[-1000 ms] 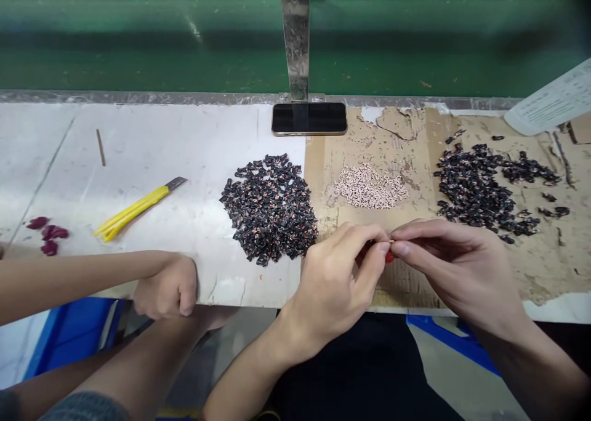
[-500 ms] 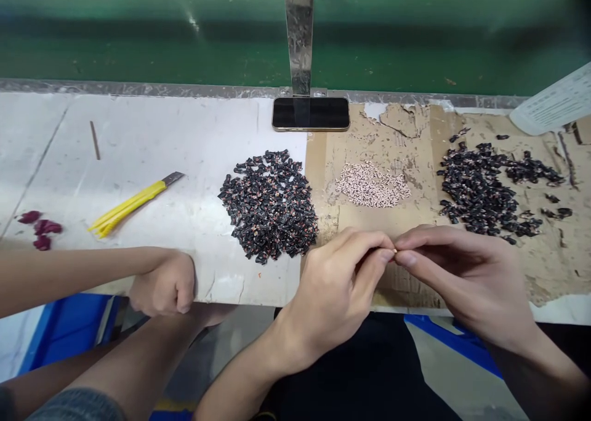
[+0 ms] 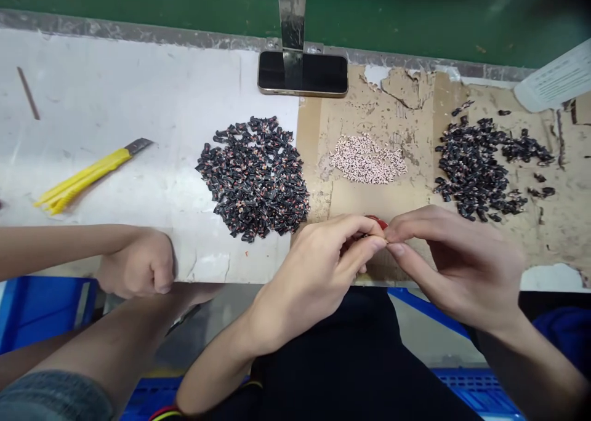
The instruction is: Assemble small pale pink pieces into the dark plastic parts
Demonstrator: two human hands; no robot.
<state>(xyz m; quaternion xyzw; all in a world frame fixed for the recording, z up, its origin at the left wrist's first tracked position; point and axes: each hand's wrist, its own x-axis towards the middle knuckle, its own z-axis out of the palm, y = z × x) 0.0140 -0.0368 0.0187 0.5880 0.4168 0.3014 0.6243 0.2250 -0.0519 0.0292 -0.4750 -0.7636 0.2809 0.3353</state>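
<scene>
My left hand [image 3: 323,267] and my right hand [image 3: 455,258] meet fingertip to fingertip over the bench's front edge. Both are pinched closed on a tiny part; a small red piece [image 3: 378,223] shows just above the left fingers. A round heap of small black parts [image 3: 253,178] lies just beyond my left hand. A pale heap of tiny pinkish parts [image 3: 367,159] sits past the fingertips on brown cardboard [image 3: 415,138]. A second heap of black parts [image 3: 475,168] lies beyond my right hand.
Another person's closed hand [image 3: 138,264] and forearm rest on the bench edge at the left. A yellow utility knife [image 3: 87,175] lies on the white surface. A phone [image 3: 302,73] lies at the foot of a metal post [image 3: 290,12]. Blue bins [image 3: 37,307] stand below the bench.
The view has tilted down, so everything on the bench sits higher in frame. My pinched fingertips stay together; the red piece now shows above my left fingers instead of below the pinch.
</scene>
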